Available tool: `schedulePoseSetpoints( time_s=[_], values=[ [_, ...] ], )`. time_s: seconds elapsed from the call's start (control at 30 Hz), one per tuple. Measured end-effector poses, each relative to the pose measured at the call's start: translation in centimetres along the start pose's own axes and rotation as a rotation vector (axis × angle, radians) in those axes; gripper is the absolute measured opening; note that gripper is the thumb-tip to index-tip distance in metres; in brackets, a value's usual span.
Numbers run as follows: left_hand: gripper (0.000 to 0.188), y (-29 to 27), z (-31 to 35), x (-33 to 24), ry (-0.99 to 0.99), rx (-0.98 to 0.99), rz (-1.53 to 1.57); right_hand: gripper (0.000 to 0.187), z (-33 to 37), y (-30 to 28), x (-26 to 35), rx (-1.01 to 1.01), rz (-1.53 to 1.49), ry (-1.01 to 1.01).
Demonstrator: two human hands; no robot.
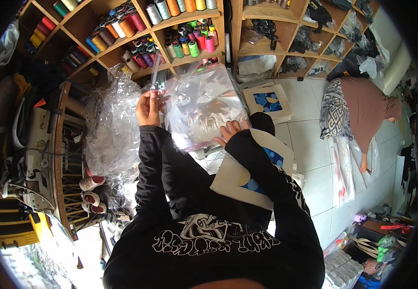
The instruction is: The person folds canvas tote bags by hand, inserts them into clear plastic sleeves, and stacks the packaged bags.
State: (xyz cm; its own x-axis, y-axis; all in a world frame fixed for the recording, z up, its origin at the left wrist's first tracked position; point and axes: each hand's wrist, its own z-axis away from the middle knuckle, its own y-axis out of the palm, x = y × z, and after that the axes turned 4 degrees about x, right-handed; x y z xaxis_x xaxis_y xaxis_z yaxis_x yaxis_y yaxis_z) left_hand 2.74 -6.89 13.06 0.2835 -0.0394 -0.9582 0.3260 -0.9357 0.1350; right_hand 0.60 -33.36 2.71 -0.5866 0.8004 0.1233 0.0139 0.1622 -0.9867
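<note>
Left hand (149, 108) raised, clear strip (156, 72) pinched, pointed forward | right hand (231, 131) laid on plastic stack (201, 98), near right corner; grip cannot be told | stack located between hands, long axis directed forward, far end slightly left

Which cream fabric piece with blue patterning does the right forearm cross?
The nearer piece, partly hidden by the black right sleeve; the farther one, on the tiled floor, clears that sleeve.
</note>
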Motion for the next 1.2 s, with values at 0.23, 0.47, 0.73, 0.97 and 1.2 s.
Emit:
schedulePoseSetpoints(
  time_s=[0.23, 0.47, 0.73, 0.97, 1.2],
  values=[
    [0.017, 2.3, 2.6, -0.4, -0.145, 0.251, 0.035, 0.021, -3.3, -4.4, 4.1, -0.340, -1.043, -0.019],
    [0.022, 4.4, 4.1, -0.2, -0.274, 0.355, 0.123, 0.016, -5.6, -5.4, 4.4, -0.317, -1.201, 0.152],
    [0.020, 2.5, 2.6, -0.8, -0.139, 0.131, 0.115, 0.013, -5.1, -6.4, 1.8, -0.302, -1.473, 0.248],
    [0.019, 0.6, 1.5, -2.5, 0.167, -0.095, -0.111, 0.017, -6.6, -9.0, -0.6, -0.539, -1.425, 0.310],
    [0.013, 0.9, 2.6, -4.5, 0.284, -0.216, -0.222, 0.013, -8.5, -11.9, 0.3, -0.661, -1.493, 0.181]
  ],
)
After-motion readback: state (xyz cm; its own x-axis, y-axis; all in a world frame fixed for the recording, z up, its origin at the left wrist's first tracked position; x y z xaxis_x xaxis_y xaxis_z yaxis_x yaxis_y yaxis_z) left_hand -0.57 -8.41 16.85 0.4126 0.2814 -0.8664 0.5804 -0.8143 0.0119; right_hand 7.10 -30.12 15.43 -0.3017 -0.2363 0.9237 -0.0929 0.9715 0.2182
